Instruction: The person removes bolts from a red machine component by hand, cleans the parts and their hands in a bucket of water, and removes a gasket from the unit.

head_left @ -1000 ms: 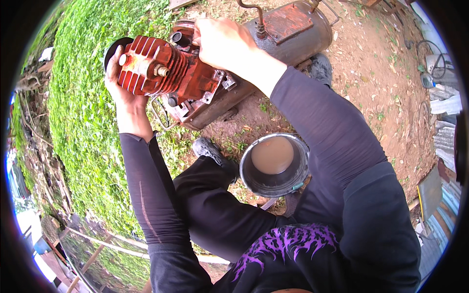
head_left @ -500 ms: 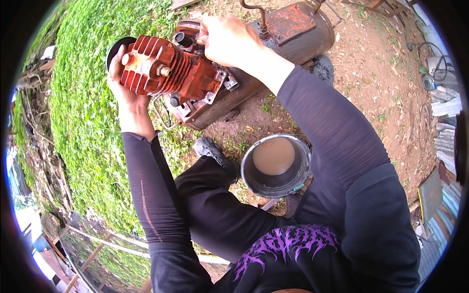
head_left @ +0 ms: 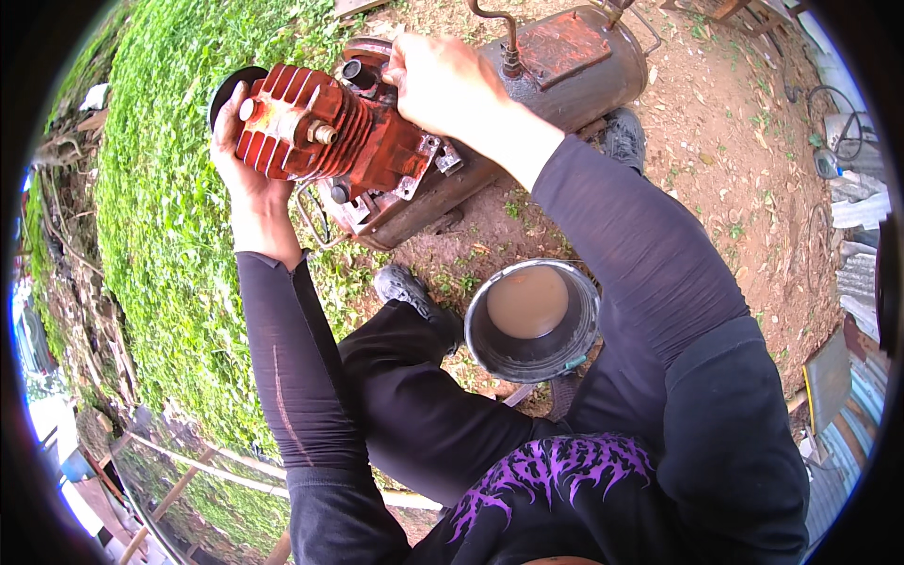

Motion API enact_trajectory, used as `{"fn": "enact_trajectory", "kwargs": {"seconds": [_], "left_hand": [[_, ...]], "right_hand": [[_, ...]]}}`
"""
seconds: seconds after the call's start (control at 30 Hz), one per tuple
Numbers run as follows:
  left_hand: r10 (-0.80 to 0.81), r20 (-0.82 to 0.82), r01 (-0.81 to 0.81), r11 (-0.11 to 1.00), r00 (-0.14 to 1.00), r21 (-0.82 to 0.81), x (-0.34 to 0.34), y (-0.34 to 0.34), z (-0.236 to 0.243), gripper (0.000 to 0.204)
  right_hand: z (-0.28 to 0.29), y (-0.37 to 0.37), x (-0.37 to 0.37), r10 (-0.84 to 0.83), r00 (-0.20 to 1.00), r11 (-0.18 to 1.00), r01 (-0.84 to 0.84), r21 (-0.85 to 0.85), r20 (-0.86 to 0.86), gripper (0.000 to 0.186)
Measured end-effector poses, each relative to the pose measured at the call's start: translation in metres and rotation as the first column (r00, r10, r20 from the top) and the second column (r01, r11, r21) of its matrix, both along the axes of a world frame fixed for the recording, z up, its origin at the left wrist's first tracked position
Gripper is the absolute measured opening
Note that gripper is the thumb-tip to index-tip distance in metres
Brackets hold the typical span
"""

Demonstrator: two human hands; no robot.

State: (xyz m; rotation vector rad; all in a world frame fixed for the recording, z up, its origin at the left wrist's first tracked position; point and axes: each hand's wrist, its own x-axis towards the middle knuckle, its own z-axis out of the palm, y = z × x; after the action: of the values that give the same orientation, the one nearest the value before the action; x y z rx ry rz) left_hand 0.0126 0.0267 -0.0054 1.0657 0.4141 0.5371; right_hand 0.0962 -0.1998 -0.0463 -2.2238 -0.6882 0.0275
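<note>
A red, finned compressor pump [head_left: 311, 127] tilts over one end of a rusty brown cylindrical tank [head_left: 617, 71]. My left hand [head_left: 250, 184] grips the pump's finned end from the left, with its fingers partly hidden behind it. Beside those fingers shows a black round part [head_left: 224, 99]. Past the pump's far side, my right hand [head_left: 450, 89] is closed, near a wheel-like part [head_left: 369, 47] and a short black-capped stub [head_left: 358, 73]. Whatever its fingers hold is hidden from view. A brass fitting [head_left: 326, 135] sticks out of the pump's near face.
A dark bucket [head_left: 478, 344] of murky brown water stands between my legs. A bent metal pipe [head_left: 509, 33] rises from the tank. Grass [head_left: 160, 235] lies left, bare soil [head_left: 711, 179] right, with corrugated sheets [head_left: 857, 273] at the far right edge.
The pump and my left hand have shifted slightly to the right. My right hand stays in nearly the same place, its fingers still closed.
</note>
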Motion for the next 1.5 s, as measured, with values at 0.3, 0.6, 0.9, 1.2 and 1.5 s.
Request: {"fn": "enact_trajectory", "kwargs": {"seconds": [0.3,0.6,0.9,1.2,1.5], "left_hand": [[0.039,-0.041,-0.038,0.999,0.998,0.015,0.000,-0.004,0.002,0.036],[-0.011,-0.039,0.010,0.999,0.999,-0.040,0.000,0.003,0.001,0.036],[-0.003,-0.004,0.003,1.000,1.000,-0.006,-0.001,0.008,-0.004,0.038],[0.010,-0.043,-0.011,1.000,0.999,-0.020,-0.002,-0.003,0.003,0.038],[-0.093,-0.057,0.092,0.995,0.994,-0.027,-0.004,0.016,-0.002,0.036]], "right_hand": [[0.004,-0.001,-0.008,0.007,0.999,1.000,-0.007,-0.001,-0.036,0.018],[-0.004,0.002,-0.005,0.035,0.999,0.999,-0.035,0.018,-0.019,0.018],[-0.003,0.005,-0.008,0.051,0.999,0.999,-0.051,0.013,-0.019,0.015],[0.002,0.009,-0.011,0.057,0.996,0.998,-0.056,-0.016,0.074,0.023],[0.004,0.017,-0.013,0.131,0.983,0.986,-0.116,-0.121,0.129,0.023]]}}
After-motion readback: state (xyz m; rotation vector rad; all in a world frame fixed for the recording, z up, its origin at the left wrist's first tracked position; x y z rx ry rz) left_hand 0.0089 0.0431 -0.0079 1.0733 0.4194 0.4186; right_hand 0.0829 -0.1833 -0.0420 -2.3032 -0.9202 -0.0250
